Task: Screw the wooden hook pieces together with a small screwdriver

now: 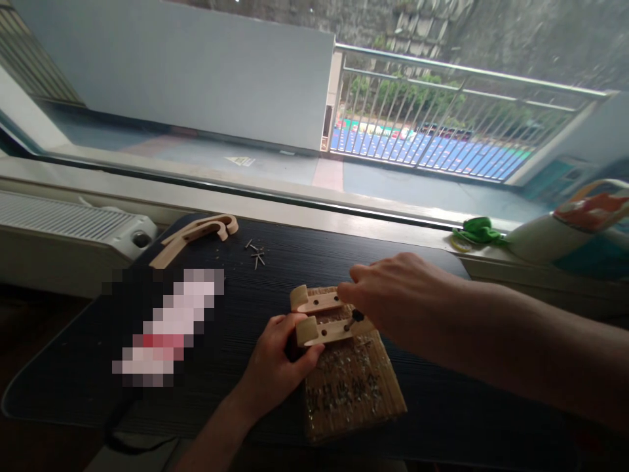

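Two pale wooden pieces with rounded ends, a far piece (325, 301) and a near piece (334, 332), lie side by side across a brown block (354, 400) with shiny film and dark handwriting. Dark holes show along both pieces. My left hand (278, 354) is closed around their rounded ends, thumb on the near side. Above their other ends, my right hand (388, 288) is curled into a fist; what it holds is hidden. A small black-topped piece (357, 316) stands at a hole in the near piece, just below my right hand.
Two curved wooden pieces (201, 229) lie at the dark table's (236, 298) far left. Several loose screws or nails (257, 253) are beside them. A blurred-out patch (170, 328) covers something on the left. A radiator (78, 226), window sill and green cloth (479, 231) border the table.
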### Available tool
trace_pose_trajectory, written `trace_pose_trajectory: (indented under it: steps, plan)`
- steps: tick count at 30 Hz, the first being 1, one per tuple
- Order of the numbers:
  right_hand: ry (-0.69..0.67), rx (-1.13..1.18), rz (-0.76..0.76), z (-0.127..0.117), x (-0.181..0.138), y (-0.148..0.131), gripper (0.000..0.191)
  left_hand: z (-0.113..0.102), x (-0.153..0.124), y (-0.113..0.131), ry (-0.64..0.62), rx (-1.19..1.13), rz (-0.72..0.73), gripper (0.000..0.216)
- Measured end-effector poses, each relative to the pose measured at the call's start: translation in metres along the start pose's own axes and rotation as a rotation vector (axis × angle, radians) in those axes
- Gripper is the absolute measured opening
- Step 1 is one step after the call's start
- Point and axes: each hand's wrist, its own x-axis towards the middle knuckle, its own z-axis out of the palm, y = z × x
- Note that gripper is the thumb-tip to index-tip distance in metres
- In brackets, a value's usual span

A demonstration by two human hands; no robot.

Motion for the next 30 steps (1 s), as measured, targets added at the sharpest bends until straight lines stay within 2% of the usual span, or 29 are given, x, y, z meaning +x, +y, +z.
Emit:
trace_pose_trajectory:
  steps: [2,4,5,8,11,15,19,23,27,30]
  plan:
    - [-0.137,0.000,-0.062,-0.007,-0.002,-0.002,0.011,0.000,0.000,0.000,-0.006,-0.002,0.002,0.024]
    - [-0.147,-0.001,-0.070,-0.010,-0.001,-0.003,0.011,0.000,0.001,-0.001,-0.012,0.002,0.007,0.025]
    - [-0.166,0.037,-0.127,-0.010,0.000,-0.003,0.012,0.000,0.001,-0.001,-0.010,0.006,0.010,0.025]
    - [-0.090,0.021,-0.101,0.000,0.004,-0.002,0.017,0.001,0.002,-0.002,0.006,0.019,0.015,0.024]
    - [-0.122,0.089,-0.089,0.013,0.006,0.001,0.016,0.001,0.002,-0.001,0.011,0.030,0.012,0.022]
    - [-0.082,0.115,-0.015,0.021,0.007,0.004,0.012,0.000,0.002,0.001,0.028,0.036,0.023,0.023]
    - [-0.092,0.101,0.027,0.016,0.007,0.003,0.010,0.001,0.001,0.000,0.037,0.045,0.022,0.021]
    - [-0.042,0.108,0.061,0.009,0.002,0.004,0.006,0.001,0.000,0.000,0.017,0.038,0.017,0.020]
    - [-0.033,0.077,-0.048,0.003,-0.006,0.002,0.010,0.000,0.000,0.000,0.000,0.029,-0.007,0.024]
    - [-0.117,0.038,-0.095,-0.004,-0.009,-0.001,0.016,0.000,0.000,0.000,-0.011,0.025,-0.005,0.024]
